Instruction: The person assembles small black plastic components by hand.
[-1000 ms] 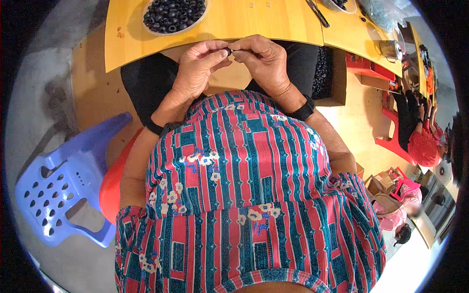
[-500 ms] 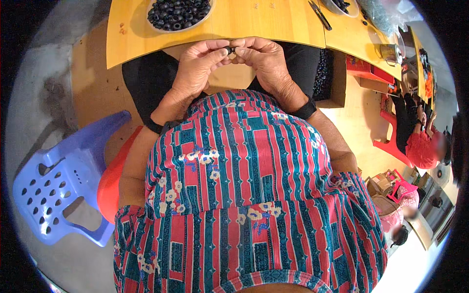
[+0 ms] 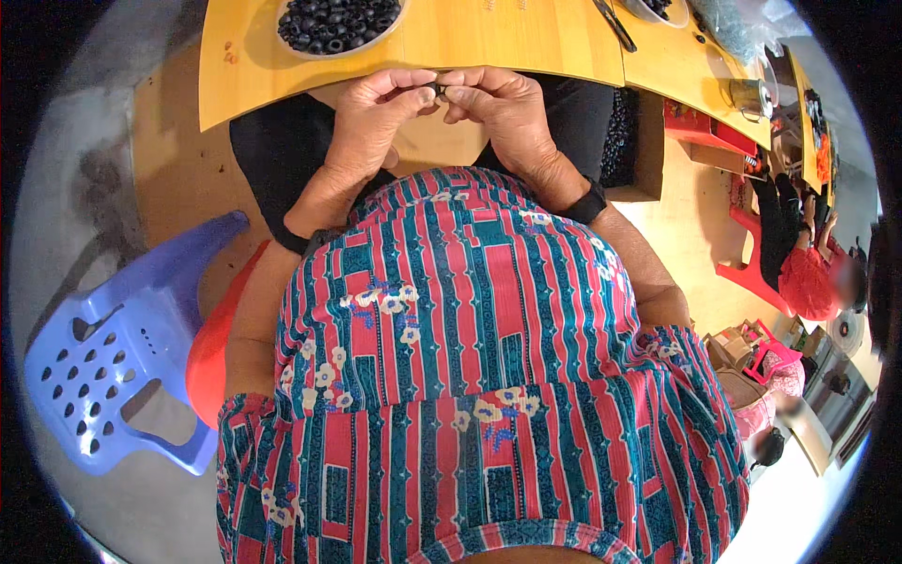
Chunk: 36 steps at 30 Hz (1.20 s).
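My left hand and my right hand meet at the near edge of the yellow table. Between their fingertips is a small black piece, which looks like the black parts in the bowl, though the fingers cover most of it. Thumb and forefinger of each hand pinch it from either side. Beyond my left hand, on the table, stands a white bowl heaped with small black ring-shaped parts.
A black-handled tool and a second bowl lie at the far right. Below the table edge on that side is a cardboard box of small black pieces. A blue plastic chair stands at left. Other people sit at far right.
Both hands still pinch the small black piece, and the fingers have shifted slightly around it. The whole view has moved a little, so the table and bowl sit slightly higher.
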{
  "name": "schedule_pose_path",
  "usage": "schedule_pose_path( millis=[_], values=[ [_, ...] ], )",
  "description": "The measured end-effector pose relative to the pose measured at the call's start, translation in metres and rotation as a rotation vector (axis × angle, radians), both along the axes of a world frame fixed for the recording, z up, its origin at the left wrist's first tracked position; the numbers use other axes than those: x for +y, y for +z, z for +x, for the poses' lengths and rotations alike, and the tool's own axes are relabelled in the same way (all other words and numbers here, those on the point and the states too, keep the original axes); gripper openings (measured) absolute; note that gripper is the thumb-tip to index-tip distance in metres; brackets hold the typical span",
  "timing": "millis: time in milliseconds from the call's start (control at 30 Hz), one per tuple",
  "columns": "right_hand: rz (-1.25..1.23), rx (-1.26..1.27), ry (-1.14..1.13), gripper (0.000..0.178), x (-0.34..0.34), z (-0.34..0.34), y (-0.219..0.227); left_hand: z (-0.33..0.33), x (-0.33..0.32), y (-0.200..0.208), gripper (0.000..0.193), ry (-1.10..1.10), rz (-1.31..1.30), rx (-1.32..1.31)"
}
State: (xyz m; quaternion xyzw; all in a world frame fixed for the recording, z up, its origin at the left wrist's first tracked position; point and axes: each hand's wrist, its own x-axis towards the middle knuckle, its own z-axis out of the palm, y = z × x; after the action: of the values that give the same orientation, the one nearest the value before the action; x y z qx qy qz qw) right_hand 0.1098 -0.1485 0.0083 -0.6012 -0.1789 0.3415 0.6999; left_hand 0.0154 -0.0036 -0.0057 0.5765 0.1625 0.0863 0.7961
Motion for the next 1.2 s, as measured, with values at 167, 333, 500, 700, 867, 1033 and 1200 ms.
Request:
schedule_pose_path(
  millis=[167,333,500,700,867,1033,1200],
  values=[
    [-0.029,-0.239,-0.036,0.01,0.002,-0.003,-0.003,0.0,0.001,-0.009,0.02,-0.019,-0.09,-0.005],
    [-0.054,-0.265,-0.032,0.01,0.0,-0.001,-0.003,-0.001,-0.001,-0.011,0.019,-0.025,-0.209,-0.011],
    [-0.054,-0.368,0.043,0.009,0.0,0.005,-0.003,-0.002,-0.001,-0.017,0.02,-0.049,-0.359,-0.039],
    [-0.05,-0.253,0.035,0.012,-0.002,0.002,-0.003,-0.002,-0.003,-0.014,0.021,-0.013,-0.238,-0.009],
    [-0.026,0.166,0.004,0.015,-0.003,0.001,-0.004,0.002,-0.004,-0.01,0.023,-0.006,-0.031,-0.051],
    [0.139,0.46,0.026,0.015,-0.007,0.005,-0.016,0.003,-0.007,-0.007,0.028,0.035,0.025,-0.082],
    [0.245,0.591,0.098,0.016,-0.009,0.006,-0.022,0.003,-0.008,-0.011,0.027,0.054,0.034,-0.094]
  ],
)
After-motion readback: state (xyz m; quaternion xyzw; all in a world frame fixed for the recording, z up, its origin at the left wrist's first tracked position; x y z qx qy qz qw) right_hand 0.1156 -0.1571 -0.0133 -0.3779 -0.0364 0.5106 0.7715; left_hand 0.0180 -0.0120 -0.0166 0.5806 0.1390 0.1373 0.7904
